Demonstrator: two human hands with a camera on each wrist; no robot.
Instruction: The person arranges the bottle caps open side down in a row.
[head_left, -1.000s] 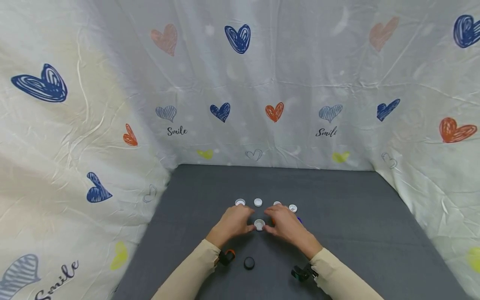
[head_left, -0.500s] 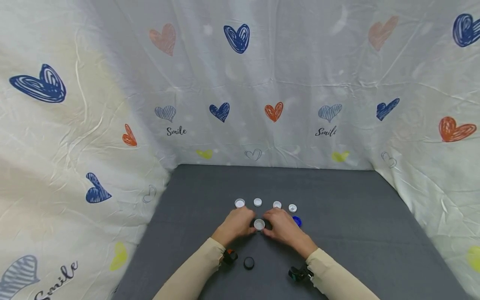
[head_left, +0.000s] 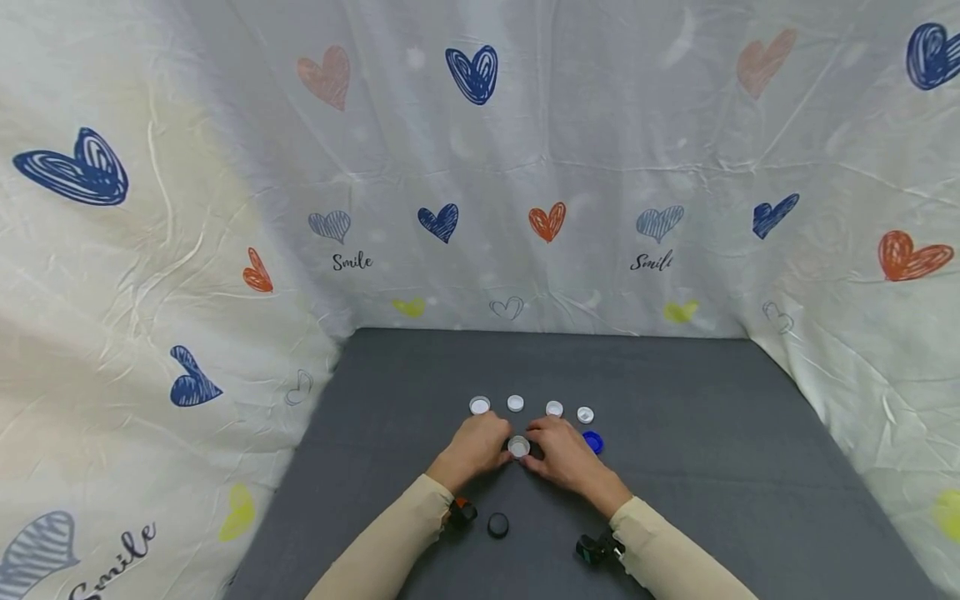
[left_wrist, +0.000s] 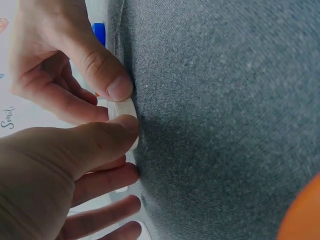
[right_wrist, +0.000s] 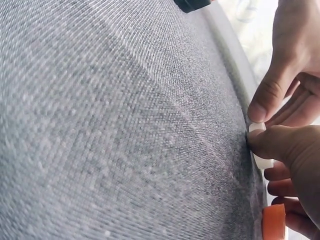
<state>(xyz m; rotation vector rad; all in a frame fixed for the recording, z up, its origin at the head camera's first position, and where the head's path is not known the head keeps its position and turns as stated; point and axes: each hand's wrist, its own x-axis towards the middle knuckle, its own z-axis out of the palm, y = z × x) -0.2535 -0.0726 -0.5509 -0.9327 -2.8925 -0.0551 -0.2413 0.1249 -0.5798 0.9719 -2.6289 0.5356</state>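
Observation:
A white bottle cap [head_left: 518,447] lies hollow side up on the grey cloth between both hands. My left hand [head_left: 474,442] holds it from the left, thumb [left_wrist: 125,126] against its ridged side. From the right, my right hand [head_left: 566,454] grips the same cap, its thumb [left_wrist: 119,87] close beside the left one. In the right wrist view both thumbs meet the cap [right_wrist: 263,162] at its near side, and the fingers behind are partly hidden. An orange cap [right_wrist: 274,221] stands close to the right hand's fingers.
Beyond the hands, several white caps [head_left: 515,403] form a loose row. A blue cap [head_left: 592,442] lies right of the right hand. Nearer me are a black cap [head_left: 497,525] and, partly behind the left wrist camera, an orange cap [head_left: 467,508]. A heart-print curtain [head_left: 600,167] surrounds the table.
Both hands have drawn in round the white cap, the right one shifting slightly left. More of the blue cap and of the white cap behind the right hand now shows.

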